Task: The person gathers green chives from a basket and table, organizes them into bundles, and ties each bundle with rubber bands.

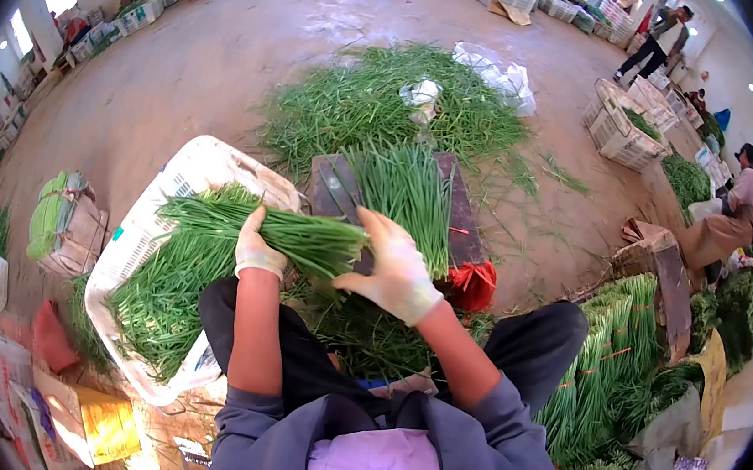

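My left hand [258,250], in a pale thin glove, is wrapped round a loose bunch of green chives [303,238] held level above my lap. At the right end of that bunch is my right hand [394,267], also gloved, thumb and fingers spread apart around the ends. Whether its palm touches them I cannot tell. A second pile of chives [406,197] lies on a dark board [332,180] just beyond my hands. Beside my left arm stands a white plastic crate [113,253] heaped with more chives, partly under the held bunch.
Loose green trimmings [344,108] and a clear plastic bag [503,79] cover the floor ahead. A red bag [470,284] sits at the board's near right corner. Banded chive bundles [606,360] stand at my right. A seated person [736,204] and a standing person [666,41] are farther right.
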### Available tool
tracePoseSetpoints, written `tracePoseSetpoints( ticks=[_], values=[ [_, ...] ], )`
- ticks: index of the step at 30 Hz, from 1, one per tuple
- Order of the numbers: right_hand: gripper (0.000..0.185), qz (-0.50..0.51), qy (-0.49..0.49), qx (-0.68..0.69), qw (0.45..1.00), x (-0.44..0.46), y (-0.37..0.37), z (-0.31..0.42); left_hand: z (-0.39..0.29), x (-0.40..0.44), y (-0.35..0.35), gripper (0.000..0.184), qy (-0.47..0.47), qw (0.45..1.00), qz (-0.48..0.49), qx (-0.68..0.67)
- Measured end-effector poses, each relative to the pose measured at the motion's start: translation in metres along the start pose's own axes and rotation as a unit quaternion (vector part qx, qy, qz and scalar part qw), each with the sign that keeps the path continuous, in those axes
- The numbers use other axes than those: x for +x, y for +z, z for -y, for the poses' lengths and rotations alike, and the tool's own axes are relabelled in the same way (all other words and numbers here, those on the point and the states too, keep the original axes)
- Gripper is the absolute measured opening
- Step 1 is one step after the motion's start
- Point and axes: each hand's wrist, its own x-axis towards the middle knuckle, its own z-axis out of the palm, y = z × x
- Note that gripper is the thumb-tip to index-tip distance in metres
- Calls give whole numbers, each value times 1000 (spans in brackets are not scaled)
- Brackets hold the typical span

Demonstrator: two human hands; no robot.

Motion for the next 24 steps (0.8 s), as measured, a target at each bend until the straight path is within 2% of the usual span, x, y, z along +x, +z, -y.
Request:
tracePoseSetpoints(
  ticks=[1,2,5,6,7,10,13,14,15,17,18,19,21,22,24],
  values=[
    [106,15,-21,-78,997,10,2,7,7,-1,2,24,-15,999,-15,28],
    [122,52,0,-125,991,13,21,-1,12,-3,3,24,-22,999,-11,31],
    [129,130,47,-197,971,6,55,-6,18,-3,-4,20,-78,995,46,30],
    [130,91,41,-162,982,-1,65,-14,20,-6,-4,19,-93,995,32,20],
    [130,91,38,-163,982,-6,74,-20,21,-12,-7,18,-89,994,56,25],
    [119,31,69,-34,997,-18,100,-34,26,-25,-11,18,-71,997,24,28],
    [116,-28,44,-46,998,-21,110,-33,25,-36,-14,18,-68,997,17,29],
    [110,-66,23,-62,996,-22,110,-32,22,-40,-14,19,-57,998,13,33],
    [110,-61,19,-55,996,-22,106,-27,19,-47,-16,21,-44,998,6,34],
    [104,47,55,-70,995,-19,98,-19,13,-53,-23,20,-16,999,-7,31],
    [99,160,91,-52,982,-12,82,-7,11,-51,-30,19,-2,998,-3,59],
    [99,169,82,-46,981,-10,73,-5,8,-53,-35,19,13,996,0,87],
    [97,172,-32,-49,983,-8,61,-6,-1,-58,-45,18,46,994,-22,98],
    [100,123,-34,-12,992,-2,56,-6,-7,-60,-50,18,47,992,-20,115],
    [106,101,-45,86,990,10,65,-16,-15,-62,-59,20,51,990,-28,125]
  ],
)
